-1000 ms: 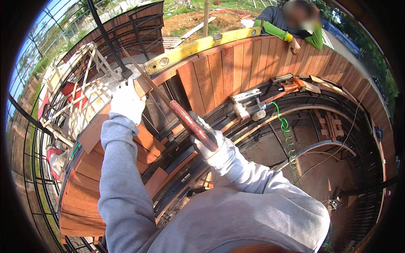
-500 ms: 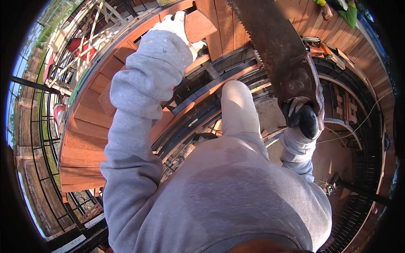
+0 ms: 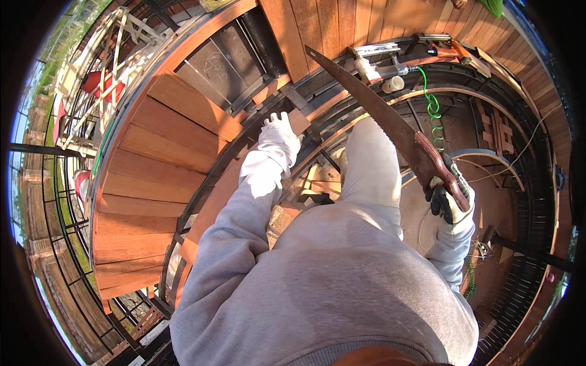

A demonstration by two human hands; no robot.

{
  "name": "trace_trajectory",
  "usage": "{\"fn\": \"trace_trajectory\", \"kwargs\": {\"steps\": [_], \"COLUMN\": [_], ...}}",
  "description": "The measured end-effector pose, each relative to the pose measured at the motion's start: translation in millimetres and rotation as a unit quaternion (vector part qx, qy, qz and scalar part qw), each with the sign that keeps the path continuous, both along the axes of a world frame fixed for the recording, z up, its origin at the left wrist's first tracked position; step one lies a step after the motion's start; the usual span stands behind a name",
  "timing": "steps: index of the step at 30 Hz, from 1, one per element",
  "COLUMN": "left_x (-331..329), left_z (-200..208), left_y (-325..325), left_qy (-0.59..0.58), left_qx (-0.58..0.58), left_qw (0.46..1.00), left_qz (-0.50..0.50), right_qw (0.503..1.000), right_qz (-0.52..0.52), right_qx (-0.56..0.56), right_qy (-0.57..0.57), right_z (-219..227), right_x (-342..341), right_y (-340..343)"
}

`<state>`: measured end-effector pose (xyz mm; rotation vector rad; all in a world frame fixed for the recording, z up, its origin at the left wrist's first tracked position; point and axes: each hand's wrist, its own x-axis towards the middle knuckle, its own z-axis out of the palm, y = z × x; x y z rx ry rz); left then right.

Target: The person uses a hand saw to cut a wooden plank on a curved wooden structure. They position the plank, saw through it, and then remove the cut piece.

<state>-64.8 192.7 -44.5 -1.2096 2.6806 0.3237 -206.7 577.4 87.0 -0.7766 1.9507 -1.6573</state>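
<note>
My left hand [image 3: 281, 131], in a white glove, is closed around a reddish wooden board [image 3: 215, 194]. The board runs slantwise under my forearm, and a short end [image 3: 297, 122] shows just past the fingers. Part of the grip is hidden by the glove and sleeve. My right hand [image 3: 448, 196], in a black and light glove, grips the wooden handle of a hand saw [image 3: 378, 110]. Its rusty brown blade points up and to the left, with the toothed edge facing lower left. The saw is apart from the board.
Fitted wooden planks [image 3: 155, 146] curve along the left, beside a gap over dark metal framing [image 3: 223, 61]. A nail gun [image 3: 375, 67] with a green coiled hose [image 3: 432, 107] lies far right of centre near a white cup [image 3: 393, 84]. An orange-handled tool [image 3: 452, 52] lies beyond.
My left hand has come nearer and slightly right with the board, leaving the framing gap exposed. The saw has swung down and away from the camera, its blade now tilted left.
</note>
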Motion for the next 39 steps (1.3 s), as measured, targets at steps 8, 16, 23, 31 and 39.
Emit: {"fn": "trace_trajectory", "kwargs": {"steps": [8, 16, 23, 31, 39], "left_x": [13, 14, 22, 29, 21], "left_z": [-28, -23, -40, 7, 174], "left_y": [0, -11, -13, 0, 10], "left_qy": [0.068, 0.022, 0.044, 0.085, 0.201], "left_qx": [-0.069, -0.026, -0.021, -0.027, -0.06], "left_qw": [0.995, 0.999, 0.999, 0.996, 0.978], "left_qz": [-0.02, -0.015, -0.013, -0.005, -0.016], "right_qw": [0.998, 0.996, 0.995, 0.988, 0.992], "right_qz": [-0.054, -0.078, -0.076, -0.077, -0.051], "right_qx": [-0.017, -0.016, -0.037, -0.039, -0.089], "right_qy": [-0.006, 0.041, 0.061, 0.126, 0.071], "right_z": [5, 12, 37, 26, 23], "right_x": [20, 28, 30, 23, 7], "right_y": [21, 30, 39, 24, 4]}}
